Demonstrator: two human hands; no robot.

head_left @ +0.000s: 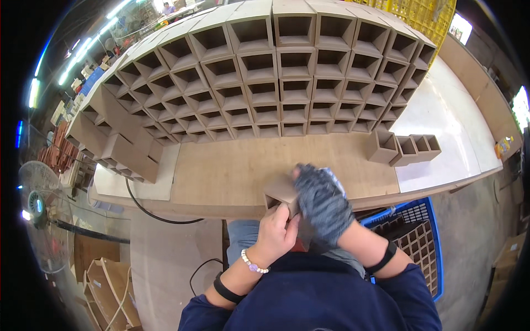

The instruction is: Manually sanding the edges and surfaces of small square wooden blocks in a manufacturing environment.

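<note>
At the table's front edge, my bare left hand point(276, 234) grips the near side of a small square wooden box point(281, 189), its thumb and fingers closed on the lower rim. One open end of the box faces me. My right hand point(324, 205), in a grey knitted glove, is curled against the right side of the same box. Its fingertips are partly hidden and slightly blurred, and I cannot make out what they hold. Beyond my hands rises a wide stack of similar boxes point(259, 91), their open ends toward me.
A few loose boxes point(407, 150) lie on the table point(232, 165) at right. More boxes point(130, 157) are stacked at left. A blue crate point(440, 265) with boxes stands below the table's right side. A fan point(41, 207) is at far left; a black cable point(146, 207) hangs off the front edge.
</note>
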